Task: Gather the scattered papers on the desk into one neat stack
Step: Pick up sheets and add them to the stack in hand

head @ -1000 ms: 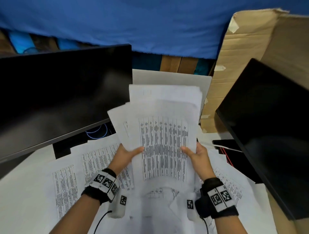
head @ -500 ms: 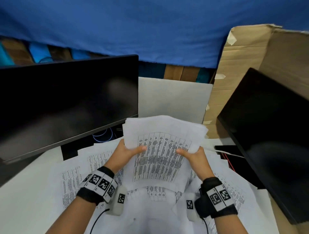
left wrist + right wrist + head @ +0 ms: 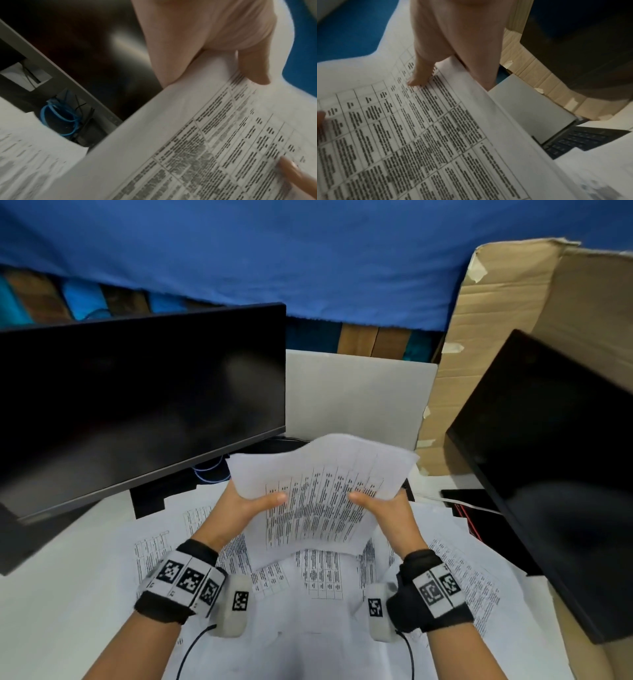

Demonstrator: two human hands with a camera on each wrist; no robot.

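Observation:
I hold a bundle of printed sheets (image 3: 318,494) low over the desk, tilted away from me, its far edge curling. My left hand (image 3: 239,508) grips its left edge, thumb on top and fingers hidden beneath. My right hand (image 3: 383,506) grips the right edge the same way. In the left wrist view the left thumb (image 3: 250,67) presses the printed table on the bundle (image 3: 197,155). The right wrist view shows the right thumb (image 3: 419,75) on the bundle's top sheet (image 3: 419,135). Several more printed papers (image 3: 318,577) lie spread on the desk beneath.
A dark monitor (image 3: 137,405) stands at the left and another monitor (image 3: 548,474) leans at the right. A white board (image 3: 356,395) and cardboard (image 3: 507,320) stand behind. Blue cable loops (image 3: 60,119) lie under the left monitor. A keyboard (image 3: 583,139) is partly under papers at the right.
Both hands have lowered the bundle from upright in front of me and tipped it away towards the desk. The grip has stayed the same.

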